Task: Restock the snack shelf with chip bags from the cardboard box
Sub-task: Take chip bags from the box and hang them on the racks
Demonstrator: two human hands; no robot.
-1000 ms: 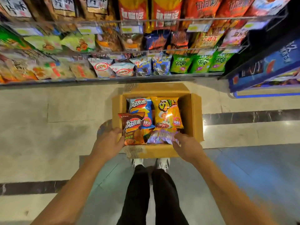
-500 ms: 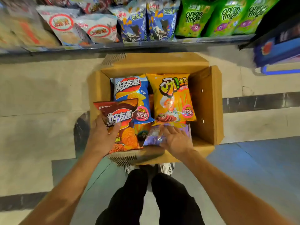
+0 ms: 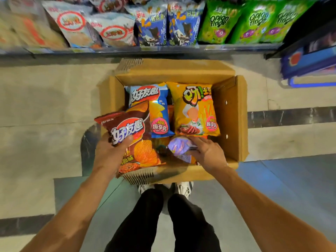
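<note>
Cardboard box sat open on the floor, close in front of the snack shelf. I saw the left hand gripping a dark red chip bag over the box's near-left corner, thumb across its front. The right hand held a purple bag just inside the box's near wall. A blue bag and a yellow bag lay side by side deeper in the box.

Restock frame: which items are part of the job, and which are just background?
Job: left hand gripping the dark red chip bag; right hand gripping the purple bag; blue bag and yellow bag in the cardboard box; snack shelf.
Background: green onion-ring bags already shelved; blue display at right; shoes.
</note>
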